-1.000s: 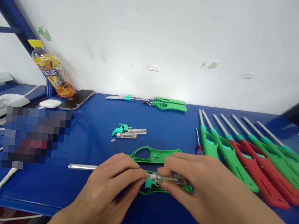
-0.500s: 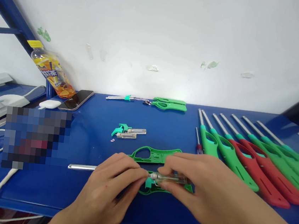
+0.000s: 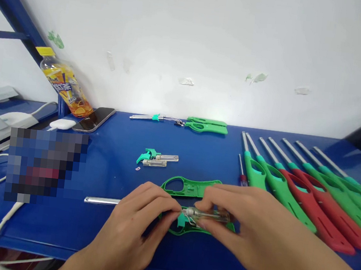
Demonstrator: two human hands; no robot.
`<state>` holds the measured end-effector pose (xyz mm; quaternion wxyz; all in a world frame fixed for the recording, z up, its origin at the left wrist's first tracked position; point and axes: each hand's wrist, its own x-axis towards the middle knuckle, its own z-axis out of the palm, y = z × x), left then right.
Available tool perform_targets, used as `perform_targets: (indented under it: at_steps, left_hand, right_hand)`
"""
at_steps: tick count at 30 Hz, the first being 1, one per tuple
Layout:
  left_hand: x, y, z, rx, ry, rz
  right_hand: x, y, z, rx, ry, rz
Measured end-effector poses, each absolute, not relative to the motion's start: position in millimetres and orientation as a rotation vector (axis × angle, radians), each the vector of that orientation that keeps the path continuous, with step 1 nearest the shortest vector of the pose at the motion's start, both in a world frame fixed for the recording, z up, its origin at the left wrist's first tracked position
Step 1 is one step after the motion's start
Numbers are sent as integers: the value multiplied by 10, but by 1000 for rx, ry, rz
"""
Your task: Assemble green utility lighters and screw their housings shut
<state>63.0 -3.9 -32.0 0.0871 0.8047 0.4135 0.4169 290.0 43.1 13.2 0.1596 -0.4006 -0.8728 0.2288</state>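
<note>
Between the thumb and fingers of my right hand (image 3: 229, 211) is a clear lighter fuel tank (image 3: 210, 215), lying lengthwise above an open green lighter handle half (image 3: 186, 231). My left hand (image 3: 145, 221) pinches at the tank's valve end; what lies between its fingertips is too small to make out. A metal lighter tube (image 3: 102, 201) sticks out to the left from under my left hand. A teal trigger piece (image 3: 182, 220) shows in the handle half below the tank. Just behind lies a second green handle half (image 3: 194, 189), inner side up.
Assembled green and red lighters (image 3: 305, 199) lie in a row at right, beside a screwdriver (image 3: 243, 171). Two more tanks (image 3: 161, 161) with teal parts lie mid-table. Farther back are loose tubes (image 3: 146, 117) and green handles (image 3: 205, 126). A bottle (image 3: 67, 86) and phone (image 3: 94, 119) are at left.
The view has shifted slightly, so everything sits a little farther right. Both hands keep their grip at the fuel tank, with hardly any other movement.
</note>
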Motion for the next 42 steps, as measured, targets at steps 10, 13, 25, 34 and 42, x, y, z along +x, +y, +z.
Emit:
perform_targets:
  at_steps: [10,13,25,34,42]
  left_hand:
    - [611,-56,-340,2419,1222,1223]
    - [617,-51,-332,2447,1222,1217]
    - [329,-45,-229,2554,1547,991]
    - [74,50,-63,2419,1573,659]
    - [95,75,-116,2337,1511,745]
  right_hand:
    - [2894,406,107,-1099,-2496,651]
    - [2875,401,118,-1110,-2499,656]
    - [2984,451,88,-1264,-2501,661]
    - [2960,504,21,-1390,-2497,938]
    - [2914,489,19,-1464,-2485,1004]
